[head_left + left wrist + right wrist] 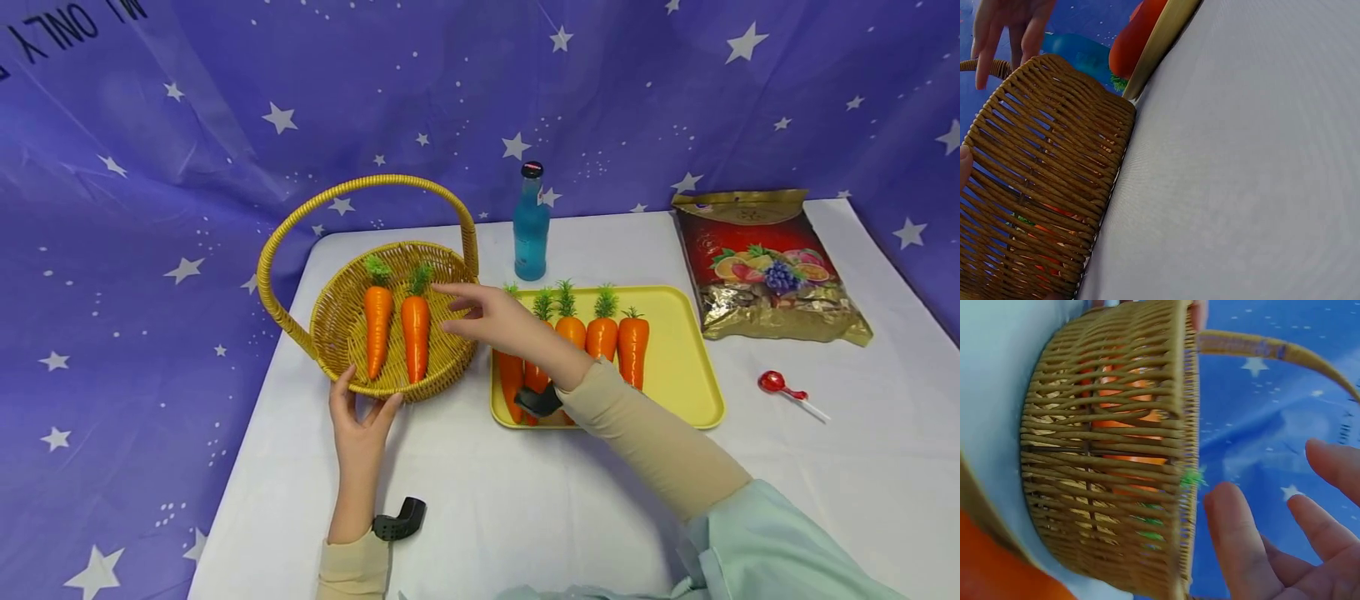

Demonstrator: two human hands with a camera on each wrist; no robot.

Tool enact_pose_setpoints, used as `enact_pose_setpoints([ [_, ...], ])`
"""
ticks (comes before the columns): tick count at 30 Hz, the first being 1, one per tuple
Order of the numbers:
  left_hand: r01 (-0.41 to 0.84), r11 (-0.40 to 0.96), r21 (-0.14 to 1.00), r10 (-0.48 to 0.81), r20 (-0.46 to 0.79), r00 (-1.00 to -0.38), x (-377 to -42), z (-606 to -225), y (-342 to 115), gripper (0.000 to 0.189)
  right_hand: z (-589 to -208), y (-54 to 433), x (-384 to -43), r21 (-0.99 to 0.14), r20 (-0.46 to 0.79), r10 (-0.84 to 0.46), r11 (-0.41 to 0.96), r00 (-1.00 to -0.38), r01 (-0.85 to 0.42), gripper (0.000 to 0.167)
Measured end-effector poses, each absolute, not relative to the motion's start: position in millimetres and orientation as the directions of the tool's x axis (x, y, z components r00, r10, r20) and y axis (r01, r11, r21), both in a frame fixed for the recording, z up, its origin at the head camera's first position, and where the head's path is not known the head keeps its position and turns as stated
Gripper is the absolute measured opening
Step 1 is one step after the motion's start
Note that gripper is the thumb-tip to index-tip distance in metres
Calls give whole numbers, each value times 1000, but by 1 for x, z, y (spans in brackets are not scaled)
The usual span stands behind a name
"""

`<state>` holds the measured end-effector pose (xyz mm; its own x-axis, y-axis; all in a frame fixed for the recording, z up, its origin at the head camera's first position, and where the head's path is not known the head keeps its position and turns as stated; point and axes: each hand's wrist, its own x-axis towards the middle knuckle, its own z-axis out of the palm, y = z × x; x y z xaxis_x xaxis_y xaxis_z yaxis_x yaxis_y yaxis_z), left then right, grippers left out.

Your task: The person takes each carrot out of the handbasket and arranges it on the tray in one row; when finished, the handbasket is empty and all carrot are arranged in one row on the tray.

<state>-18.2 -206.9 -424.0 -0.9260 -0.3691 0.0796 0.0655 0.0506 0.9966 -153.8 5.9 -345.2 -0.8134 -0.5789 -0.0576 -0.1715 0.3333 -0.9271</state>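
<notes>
A yellow wicker basket (pixel 442 379) with a tall arched handle stands on the left side of the white table. Two carrots (pixel 377 329) with green tops lie side by side inside it. My left hand (pixel 360 421) holds the basket's near rim, fingertips at the edge. Above the basket's right rim, my right hand (pixel 487 317) has its fingers extended and apart, holding nothing. In the right wrist view, those fingers (pixel 1235 537) show beside the rim, near a green carrot top (pixel 1192 478). Several more carrots (pixel 633 346) lie on a yellow tray (pixel 686 367), partly hidden beneath my right forearm.
Behind the tray stands a blue bottle (pixel 531 237) with a black cap. A red and gold candy bag (pixel 772 271) lies at the back right, with a red lollipop (pixel 772 382) in front of it. A purple star-patterned cloth (pixel 450 100) hangs behind the table.
</notes>
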Motion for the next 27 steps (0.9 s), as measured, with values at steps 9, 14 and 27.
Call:
enact_pose_setpoints([
  [9, 69, 47, 997, -367, 82, -927, -18, -422, -205, 73, -358, -31, -182, -859, -189, -603, 484, -775, -167, 57],
  [14, 69, 49, 996, -368, 82, -926, -19, -423, -207, 74, -360, -45, -190, -771, -225, -619, 586, -753, -251, 58],
  [27, 87, 38, 995, -377, 95, -921, -25, -448, -216, 77, -362, -64, -195, -712, -334, -617, 660, -713, -238, 61],
])
